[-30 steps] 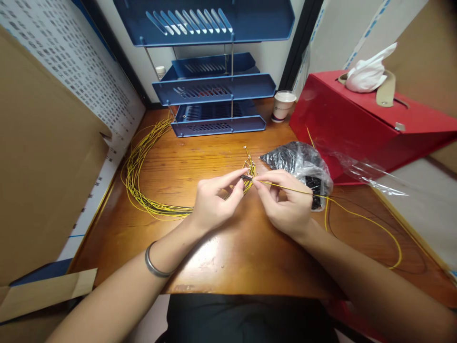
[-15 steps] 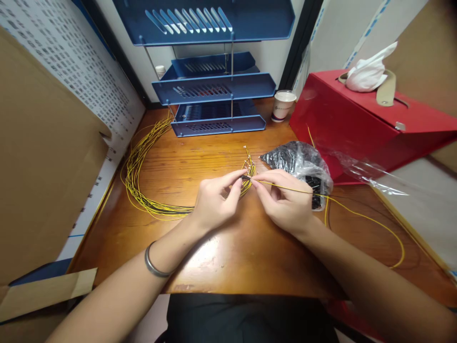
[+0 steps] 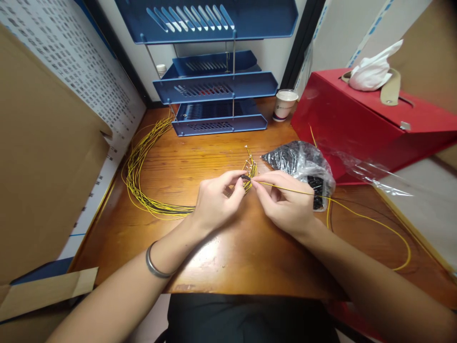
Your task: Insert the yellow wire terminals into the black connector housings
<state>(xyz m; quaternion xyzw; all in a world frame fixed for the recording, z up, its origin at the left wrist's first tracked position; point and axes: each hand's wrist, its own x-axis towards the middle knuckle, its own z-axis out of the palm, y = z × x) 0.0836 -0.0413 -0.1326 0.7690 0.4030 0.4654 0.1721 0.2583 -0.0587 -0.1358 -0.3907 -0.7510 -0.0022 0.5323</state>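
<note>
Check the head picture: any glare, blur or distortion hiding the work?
In the head view, glare whitens the table below the left hand in frame, clear of the black piece, whose fine detail is too small to read; in the head view, highlights streak the plastic bag; also in the head view, the red box looks stretched toward the edge.

Tray rack (image 3: 246,86) at back of desk (image 3: 228,267), w/ cup (image 3: 284,105) just R. Wire bundle (image 3: 135,176) L; plastic bag (image 3: 300,157) R, box (image 3: 350,114) behind it. Single wire (image 3: 293,190) runs R, past bag's front.
</note>
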